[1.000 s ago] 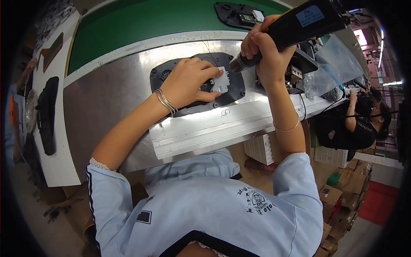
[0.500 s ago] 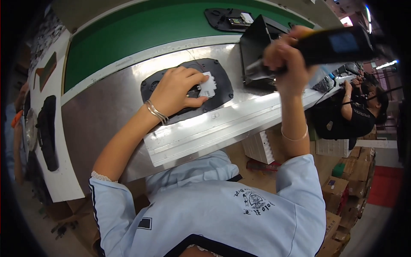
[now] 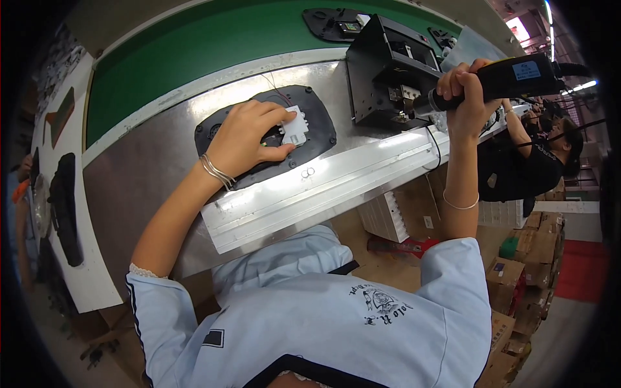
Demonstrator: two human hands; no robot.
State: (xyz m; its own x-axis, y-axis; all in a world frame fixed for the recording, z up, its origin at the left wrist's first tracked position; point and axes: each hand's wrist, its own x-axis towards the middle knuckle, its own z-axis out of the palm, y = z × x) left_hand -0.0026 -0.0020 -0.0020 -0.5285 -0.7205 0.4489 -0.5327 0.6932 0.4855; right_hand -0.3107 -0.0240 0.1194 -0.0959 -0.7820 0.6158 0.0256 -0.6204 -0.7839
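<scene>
My left hand (image 3: 244, 139) rests over a black plastic panel (image 3: 318, 123) lying on the metal worktop. Its thumb and fingers grip a white plastic part (image 3: 295, 127) seated on that panel, and thin wires run from beside it. My right hand (image 3: 471, 97) is wrapped round a black electric screwdriver (image 3: 501, 79), held nearly level. The screwdriver's nose points left, at the front of a black box-shaped screw feeder (image 3: 378, 68). Whether its bit touches the feeder I cannot tell.
A second black panel (image 3: 323, 24) lies on the green mat (image 3: 213, 48) behind the feeder. An aluminium rail (image 3: 317, 194) edges the bench. A black elongated part (image 3: 66, 207) lies on the white ledge at left. Another person (image 3: 540, 155) works at right, near stacked cartons (image 3: 527, 258).
The screwdriver in my right hand has come down to the front of the screw feeder. My left hand keeps its grip on the white part. The view has shifted slightly.
</scene>
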